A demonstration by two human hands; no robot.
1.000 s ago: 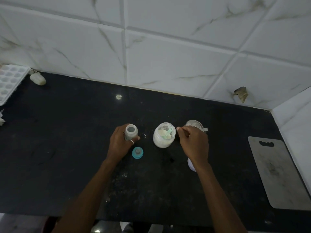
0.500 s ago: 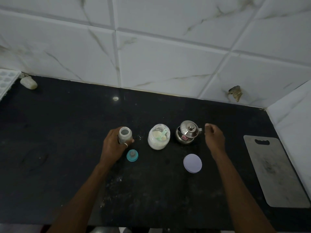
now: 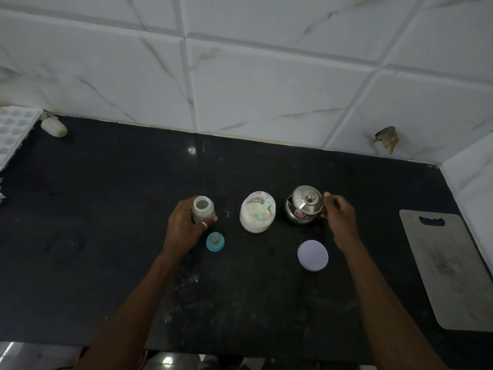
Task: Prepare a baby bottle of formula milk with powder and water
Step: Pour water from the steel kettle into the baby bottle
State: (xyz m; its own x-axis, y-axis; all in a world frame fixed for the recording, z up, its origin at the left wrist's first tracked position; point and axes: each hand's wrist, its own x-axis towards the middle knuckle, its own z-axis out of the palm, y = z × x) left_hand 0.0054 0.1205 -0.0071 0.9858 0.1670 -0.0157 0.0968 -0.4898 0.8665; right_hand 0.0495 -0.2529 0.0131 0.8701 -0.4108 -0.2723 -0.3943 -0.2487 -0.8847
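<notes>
Bottle: small translucent plastic baby bottle [image 3: 203,209], topless, upright on the black stone counter [image 3: 106,209].
Left hand [image 3: 184,227]: wrapped round the bottle's body.
Handling: probably light, tippy and a bit slick, so grab it mid-body, not by the rim.
Nearby: teal teat ring [image 3: 215,241] just in front; clear round powder jar [image 3: 257,212] with green scoop [image 3: 262,210] beside.
Right hand [image 3: 340,217]: fingers curled against the shiny lidded steel pot [image 3: 304,205]; can't tell if it's actually gripping.
</notes>
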